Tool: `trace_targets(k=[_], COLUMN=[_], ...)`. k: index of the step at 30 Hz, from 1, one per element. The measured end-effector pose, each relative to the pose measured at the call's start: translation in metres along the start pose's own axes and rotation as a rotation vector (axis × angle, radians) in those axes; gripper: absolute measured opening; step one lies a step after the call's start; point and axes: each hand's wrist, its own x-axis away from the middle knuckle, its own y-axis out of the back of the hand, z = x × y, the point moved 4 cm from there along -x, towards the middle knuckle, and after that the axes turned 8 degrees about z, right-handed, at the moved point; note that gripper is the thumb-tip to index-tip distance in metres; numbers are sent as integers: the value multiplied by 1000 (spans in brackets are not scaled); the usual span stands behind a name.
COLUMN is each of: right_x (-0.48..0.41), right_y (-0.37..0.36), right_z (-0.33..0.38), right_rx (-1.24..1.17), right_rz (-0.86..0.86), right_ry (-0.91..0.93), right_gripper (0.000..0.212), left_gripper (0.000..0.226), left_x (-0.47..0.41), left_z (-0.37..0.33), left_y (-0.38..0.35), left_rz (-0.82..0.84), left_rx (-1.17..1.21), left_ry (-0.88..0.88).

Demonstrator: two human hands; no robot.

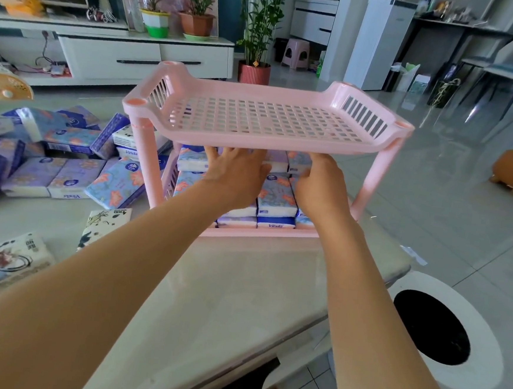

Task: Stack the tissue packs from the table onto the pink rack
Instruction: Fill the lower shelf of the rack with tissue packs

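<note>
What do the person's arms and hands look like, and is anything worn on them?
Both arms are bare along their whole visible length: no sleeves show on the left forearm or the right forearm. The left hand and the right hand carry no gloves, and no watch, bracelet or ring can be seen. No markings show.
</note>
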Motion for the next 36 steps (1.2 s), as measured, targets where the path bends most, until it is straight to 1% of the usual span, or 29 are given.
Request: trace_targets(k=[2,4,6,7,9,11,14,16,17,19,24,26,28,29,31,32,34,36], right_x=[5,15,30,39,55,66,73,76,75,77,78,78,80,83,90,95,104,109], right_y=[4,10,14,12,3,-7,-9,-7,-8,-8,-16,-16,-11,-9,-6,-8,-16,-26], right_z=[1,2,3,1,-3,-8,-12,-11,-11,-7,0,3,12,20,46,61,92,116], right_rx=[-13,-11,-24,-30,-8,42,202,309,344,395,506,509,434,349,120,2,-166,-223], right_rz=[-32,-92,-167,-187,-163,-95,10,53,66,88,140,125,47,-20,-125,-133,-111,-73], right_ry=[-16,-33,-56,-66,-79,-51,-60,-69,-76,-89,-108,-112,-79,-40,62,130,270,369], right_gripper=[50,50,51,49,47,49,50,48,47,48,62,64,60,54,37,31,32,36], left_gripper=[44,41,41,43,47,50,48,48,46,48,53,52,45,44,47,47,42,35], left_x=[14,36,61,70,83,88,90,92,94,94,94,94,101,105,114,121,139,159], left_z=[-3,-7,-15,-20,-30,-34,-32,-28,-28,-26,-24,-23,-21,-18,-9,-5,15,44], left_y=[3,2,-4,-10,-22,-30,-38,-36,-34,-32,-26,-27,-21,-16,-7,-1,15,21], left_rz=[-77,-196,-301,-317,-262,-160,2,2,2,46,40,12,-33,-41,-141,-171,-218,-254], left_rx=[35,141,211,191,81,9,10,26,70,122,88,141,182,237,353,433,571,650], left_ry=[18,26,-34,-72,-109,-115,-98,-96,-115,-142,-147,-170,-178,-161,-184,-186,-132,-29])
